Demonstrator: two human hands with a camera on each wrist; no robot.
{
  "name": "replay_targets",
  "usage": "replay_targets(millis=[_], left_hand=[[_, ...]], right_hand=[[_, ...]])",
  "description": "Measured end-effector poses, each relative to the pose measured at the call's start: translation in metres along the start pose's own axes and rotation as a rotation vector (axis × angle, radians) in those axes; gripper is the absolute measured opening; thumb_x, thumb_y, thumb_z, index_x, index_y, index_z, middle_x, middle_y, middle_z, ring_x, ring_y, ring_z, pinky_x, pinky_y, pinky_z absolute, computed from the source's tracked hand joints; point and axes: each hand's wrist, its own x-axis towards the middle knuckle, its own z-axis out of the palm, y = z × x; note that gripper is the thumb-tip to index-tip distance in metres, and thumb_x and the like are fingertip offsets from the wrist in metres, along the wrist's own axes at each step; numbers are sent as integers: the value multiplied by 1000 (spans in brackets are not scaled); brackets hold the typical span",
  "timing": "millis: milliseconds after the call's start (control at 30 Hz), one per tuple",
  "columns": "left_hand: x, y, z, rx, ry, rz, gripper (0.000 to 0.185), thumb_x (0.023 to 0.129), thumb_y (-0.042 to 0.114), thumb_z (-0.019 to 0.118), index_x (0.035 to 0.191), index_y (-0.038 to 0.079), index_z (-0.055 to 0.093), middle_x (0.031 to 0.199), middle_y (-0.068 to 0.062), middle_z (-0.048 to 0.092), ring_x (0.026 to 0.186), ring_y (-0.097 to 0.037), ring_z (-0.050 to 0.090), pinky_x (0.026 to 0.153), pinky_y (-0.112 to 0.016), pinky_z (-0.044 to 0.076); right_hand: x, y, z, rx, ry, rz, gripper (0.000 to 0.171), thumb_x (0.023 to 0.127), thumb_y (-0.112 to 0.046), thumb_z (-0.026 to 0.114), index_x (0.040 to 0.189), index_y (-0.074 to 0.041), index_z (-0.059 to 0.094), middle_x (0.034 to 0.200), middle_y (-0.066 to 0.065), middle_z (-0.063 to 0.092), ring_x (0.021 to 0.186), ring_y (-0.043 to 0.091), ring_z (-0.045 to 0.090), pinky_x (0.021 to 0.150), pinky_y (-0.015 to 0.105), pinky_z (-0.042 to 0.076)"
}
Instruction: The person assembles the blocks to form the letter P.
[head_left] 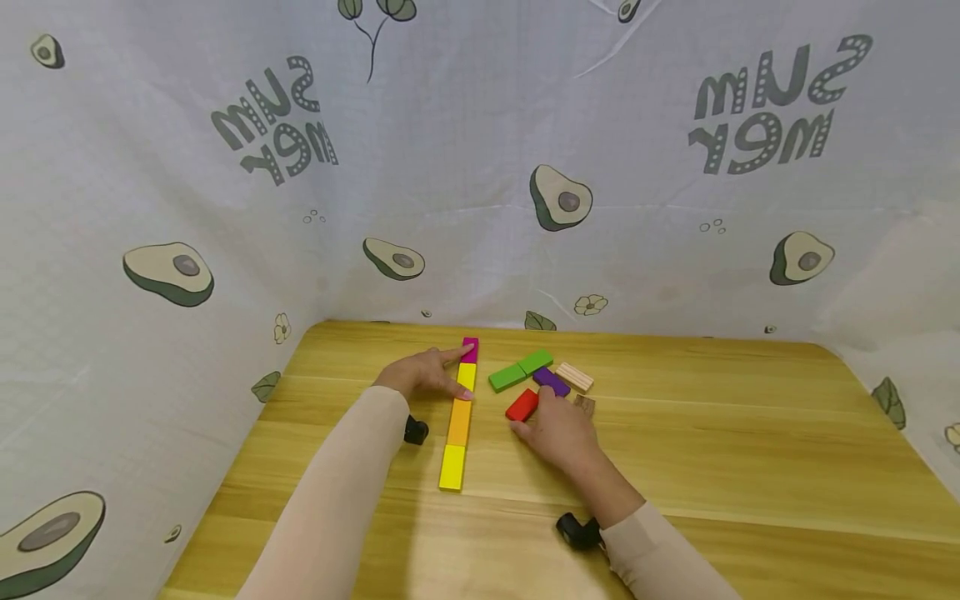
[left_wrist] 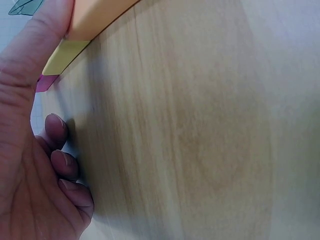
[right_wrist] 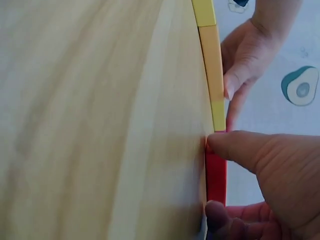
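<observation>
A straight row of flat wooden blocks runs away from the person: a yellow block [head_left: 452,468], an orange block [head_left: 459,422], another yellow block [head_left: 467,376] and a magenta block [head_left: 470,351] at the far end. The left hand [head_left: 427,372] spans the row's left side, index fingertip on the magenta block and straight thumb [left_wrist: 37,45] by the orange block; its other fingers curl loosely. To the right, the right hand [head_left: 564,429] pinches a red block [head_left: 522,405] between thumb [right_wrist: 240,147] and fingertips at its ends.
Beyond the right hand lie two green blocks [head_left: 521,372] end to end, a purple block [head_left: 551,382], a pale striped block [head_left: 574,377] and a brown block [head_left: 584,405]. A printed cloth [head_left: 480,275] hangs behind the wooden table [head_left: 750,450].
</observation>
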Motion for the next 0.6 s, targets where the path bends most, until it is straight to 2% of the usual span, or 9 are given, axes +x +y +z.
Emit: replay_targets(millis=[67, 167, 233, 367, 500, 600], left_hand=[[-1, 0, 0, 4, -1, 3, 99, 57, 69, 72, 139, 56, 18, 151, -10, 19, 135, -35, 21, 102, -61, 22], [-1, 0, -1, 11, -1, 7, 99, 57, 69, 72, 139, 56, 18, 151, -10, 19, 135, -35, 21, 102, -61, 22], [-2, 1, -1, 18, 2, 8, 99, 57, 69, 72, 139, 56, 18, 151, -10, 20, 134, -35, 22, 101, -62, 22], [0, 0, -1, 15, 7, -5, 100, 56, 69, 72, 138, 57, 18, 151, -9, 21, 134, -35, 23, 101, -62, 23], [0, 0, 0, 6, 11, -5, 101, 55, 69, 73, 139, 57, 19, 151, -9, 21, 133, -35, 24, 101, -61, 24], [0, -1, 1, 3, 12, -5, 101, 54, 70, 73, 139, 56, 19, 151, -9, 21, 133, -35, 23, 101, -61, 24]], right_hand=[[-2, -1, 1, 15, -1, -34, 65, 72, -54, 72, 105, -2, 51, 74, 4, 56, 62, 21, 53, 72, 50, 45], [-9, -6, 3, 106, -30, -151, 60, 69, -54, 74, 103, -8, 54, 81, 0, 54, 68, 16, 51, 74, 43, 46], [-17, -11, 5, 181, -96, -259, 59, 69, -57, 73, 103, -14, 53, 84, -3, 52, 71, 13, 49, 65, 31, 45], [-38, -25, 9, 280, -242, -461, 59, 68, -65, 68, 106, -21, 53, 90, -7, 51, 78, 9, 49, 68, 23, 45], [-54, -38, 13, 303, -328, -586, 60, 66, -68, 67, 105, -25, 52, 90, -10, 50, 77, 5, 48, 67, 20, 43], [-60, -44, 16, 260, -337, -653, 62, 66, -70, 66, 105, -23, 52, 89, -12, 49, 76, 2, 46, 67, 18, 43]])
